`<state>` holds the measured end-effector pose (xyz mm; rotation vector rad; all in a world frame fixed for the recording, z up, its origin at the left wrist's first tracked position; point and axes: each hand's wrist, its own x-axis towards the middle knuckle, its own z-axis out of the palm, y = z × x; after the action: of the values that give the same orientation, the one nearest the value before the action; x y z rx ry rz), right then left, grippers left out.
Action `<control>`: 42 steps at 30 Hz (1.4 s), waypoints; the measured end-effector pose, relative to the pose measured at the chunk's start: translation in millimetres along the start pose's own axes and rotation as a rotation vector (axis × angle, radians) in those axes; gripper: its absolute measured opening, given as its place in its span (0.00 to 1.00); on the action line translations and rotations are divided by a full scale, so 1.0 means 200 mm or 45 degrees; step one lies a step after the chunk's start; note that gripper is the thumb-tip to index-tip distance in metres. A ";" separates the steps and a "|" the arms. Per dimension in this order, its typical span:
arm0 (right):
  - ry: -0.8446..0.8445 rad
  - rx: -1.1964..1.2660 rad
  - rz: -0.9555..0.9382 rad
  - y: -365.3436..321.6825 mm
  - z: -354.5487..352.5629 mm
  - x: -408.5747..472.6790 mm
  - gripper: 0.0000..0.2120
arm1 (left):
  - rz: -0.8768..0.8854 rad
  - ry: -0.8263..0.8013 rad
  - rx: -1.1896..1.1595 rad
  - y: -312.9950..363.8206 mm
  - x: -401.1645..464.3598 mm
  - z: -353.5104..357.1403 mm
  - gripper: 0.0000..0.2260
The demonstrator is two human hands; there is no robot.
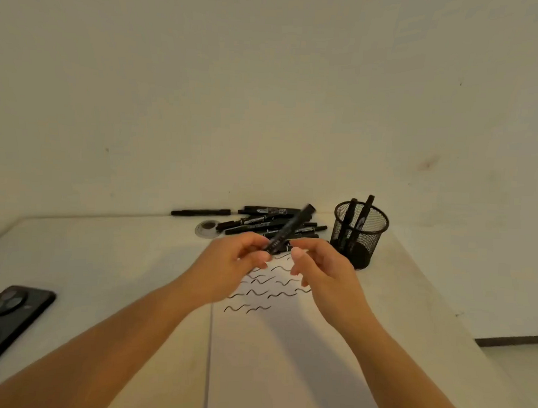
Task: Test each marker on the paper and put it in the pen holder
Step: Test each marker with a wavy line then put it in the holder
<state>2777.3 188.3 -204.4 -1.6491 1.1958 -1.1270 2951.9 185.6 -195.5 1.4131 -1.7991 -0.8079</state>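
My left hand (238,264) pinches the lower end of a black marker (291,228), which slants up and to the right above the paper. My right hand (322,267) hovers right beside that end with curled fingers, and I cannot tell whether it touches the marker. Under both hands lies a white sheet of paper (278,354) with several black squiggles. A black mesh pen holder (358,232) stands at the back right, two markers upright inside it. Behind my hands a pile of black markers (267,221) lies on the table.
One marker (200,212) lies apart at the back by the wall. A round clear lid (207,228) sits left of the pile. A black phone (6,321) rests at the table's left edge. The table's right edge drops to the floor.
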 end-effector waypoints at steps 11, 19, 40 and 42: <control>0.040 0.413 0.360 0.03 0.14 -0.20 0.08 | 0.103 0.205 0.149 -0.08 -0.32 0.12 0.08; -0.160 0.570 0.658 0.01 0.08 -0.21 0.12 | 0.531 0.290 0.812 -0.07 -0.42 0.12 0.13; -0.496 0.487 -0.017 0.07 0.02 -0.20 0.07 | -0.257 -0.565 -0.405 0.00 -0.46 0.07 0.14; -0.518 0.526 -0.052 0.08 0.03 -0.20 0.08 | -0.294 -0.643 -0.470 0.01 -0.47 0.06 0.13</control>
<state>2771.5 223.1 -228.9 -1.4883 0.6244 -0.9274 2955.6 278.1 -214.7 1.2531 -1.7261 -1.6446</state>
